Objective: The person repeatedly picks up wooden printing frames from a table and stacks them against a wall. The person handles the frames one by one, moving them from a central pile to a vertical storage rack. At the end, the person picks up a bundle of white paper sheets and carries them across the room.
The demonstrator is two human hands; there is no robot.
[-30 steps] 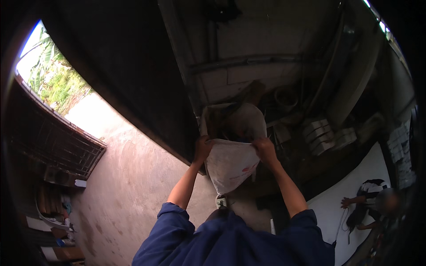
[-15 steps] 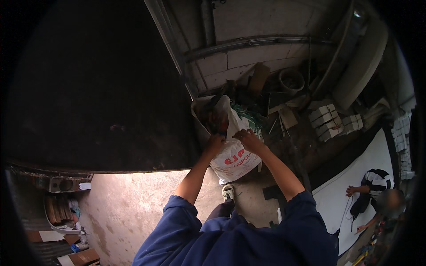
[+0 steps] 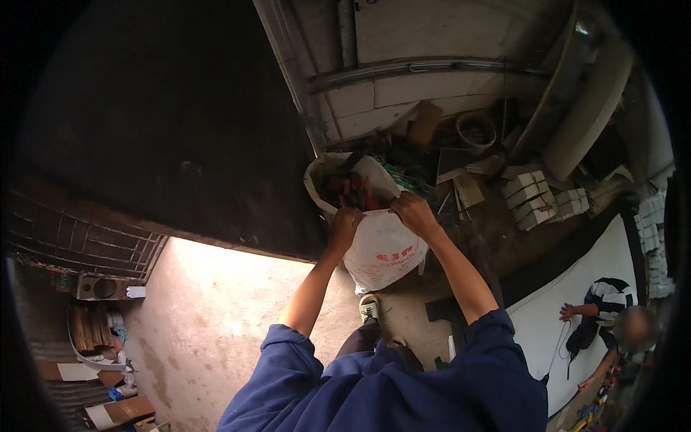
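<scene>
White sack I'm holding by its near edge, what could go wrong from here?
Your left grip and right grip both hold the near rim of the white sack, so that rim might tear under load. The sack is open, so the dark and reddish contents could spill if it tips. Your shoe appears close below it, so you could bump it.

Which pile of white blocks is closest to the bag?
The leftmost pile: it's nearest the right hand gripping the white bag. The smaller pile beside it and the rightmost pile are farther away.
</scene>
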